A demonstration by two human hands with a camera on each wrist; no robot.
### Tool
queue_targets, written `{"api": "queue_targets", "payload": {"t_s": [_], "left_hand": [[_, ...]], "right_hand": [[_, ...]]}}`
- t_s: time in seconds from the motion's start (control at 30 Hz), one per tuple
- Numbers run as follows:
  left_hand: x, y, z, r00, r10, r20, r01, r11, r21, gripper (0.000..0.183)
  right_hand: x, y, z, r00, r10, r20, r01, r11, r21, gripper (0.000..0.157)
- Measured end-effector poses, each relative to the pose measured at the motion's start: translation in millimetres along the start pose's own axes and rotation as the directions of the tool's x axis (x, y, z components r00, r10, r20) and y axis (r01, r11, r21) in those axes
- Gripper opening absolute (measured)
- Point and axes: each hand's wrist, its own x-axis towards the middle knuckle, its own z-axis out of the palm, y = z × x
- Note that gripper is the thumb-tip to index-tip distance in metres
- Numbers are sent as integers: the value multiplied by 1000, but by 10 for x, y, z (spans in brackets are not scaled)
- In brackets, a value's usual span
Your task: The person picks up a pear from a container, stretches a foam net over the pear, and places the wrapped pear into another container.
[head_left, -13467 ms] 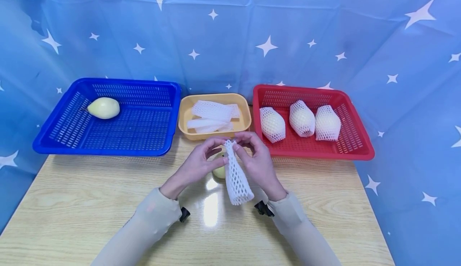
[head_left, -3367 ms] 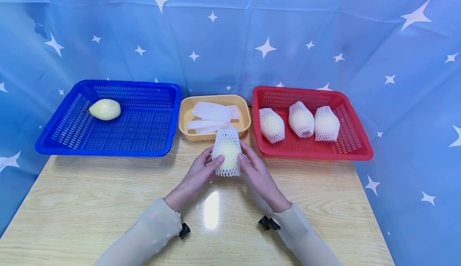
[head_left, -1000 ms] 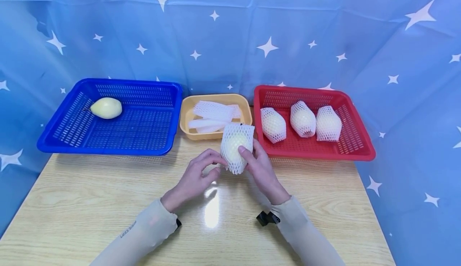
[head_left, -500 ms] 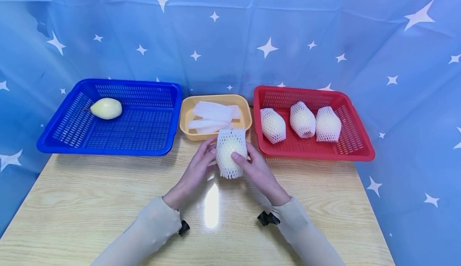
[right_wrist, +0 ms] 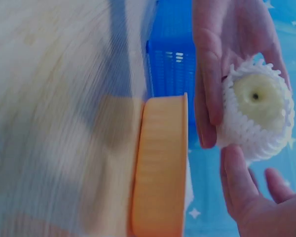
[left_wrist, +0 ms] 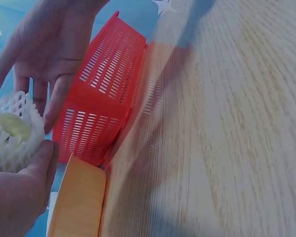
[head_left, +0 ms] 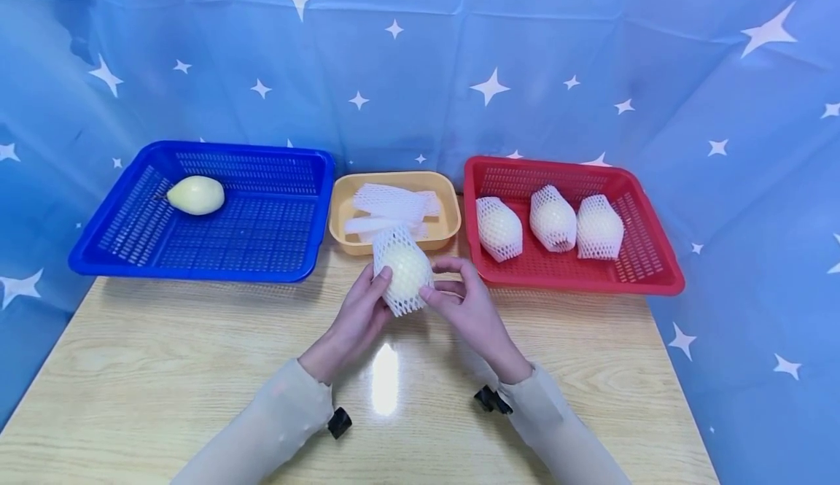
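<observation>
In the head view my left hand [head_left: 354, 317] holds a pale pear in a white foam net sleeve [head_left: 407, 272], raised in front of the yellow tray. The thumb lies across its near left side. My right hand [head_left: 471, 310] is at the pear's right, fingers spread apart, thumb tip at the net's lower right edge. Through one end of the sleeve, the right wrist view shows bare pear [right_wrist: 256, 98] with a small dark spot. In the left wrist view yellowish skin [left_wrist: 15, 126] shows at the other end, and the right hand [left_wrist: 52, 47] has extended fingers close to the net.
A blue basket [head_left: 197, 272] at left holds one bare pear [head_left: 196, 195]. The yellow tray [head_left: 354, 246] in the middle holds several flat foam nets [head_left: 387, 202]. At right, a red basket [head_left: 577, 278] holds three netted pears [head_left: 553, 222]. The wooden table [head_left: 197, 354] extends in front.
Earlier a folded net was held beside the bare pear; the pear later sits inside it. Over the last second the netted pear passes from right hand to left, shifting left and tilting.
</observation>
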Motion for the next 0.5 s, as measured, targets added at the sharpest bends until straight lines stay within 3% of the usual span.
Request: {"api": "queue_targets", "payload": {"t_s": [0.13,0.5], "left_hand": [[12,17,22,1000,8,-25,-8,1000,-19,62],[39,15,78,997,4,-71,-10,997,-81,60]], "right_hand": [[-24,-24,8,998,-23,-59,22,1000,-20,46],[-31,-17,30,989,-131,-67,122,985,-126,19]]}}
